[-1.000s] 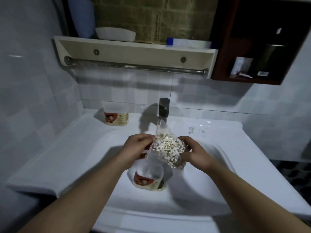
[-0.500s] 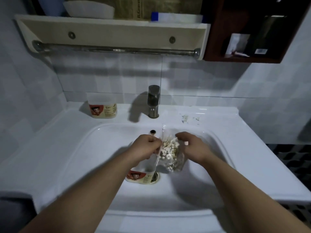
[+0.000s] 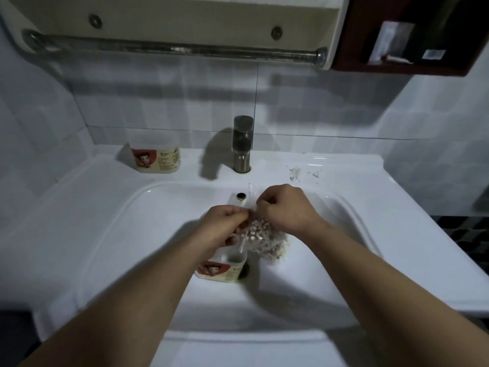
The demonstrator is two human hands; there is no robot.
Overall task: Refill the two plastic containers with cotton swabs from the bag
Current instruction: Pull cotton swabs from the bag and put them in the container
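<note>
A clear plastic bag of cotton swabs (image 3: 266, 238) hangs over the middle of the sink basin (image 3: 164, 213). My left hand (image 3: 223, 225) pinches the bag's left top edge. My right hand (image 3: 284, 206) pinches its right top edge, with curled fingers. Just below the bag stands an open plastic container (image 3: 225, 268) with a red cartoon label, inside the basin beside the drain. A second container (image 3: 156, 158) of the same kind stands on the rim at the back left, by the wall.
A dark metal tap (image 3: 242, 143) rises behind the basin, with the overflow hole (image 3: 240, 196) beneath it. A towel rail (image 3: 172, 47) under a shelf runs overhead. A dark wall cabinet (image 3: 412, 35) hangs at the upper right. Small debris (image 3: 296, 173) lies on the rim.
Both hands have lowered the bag from in front of the tap down into the basin, close above the open container. My head has tilted downward.
</note>
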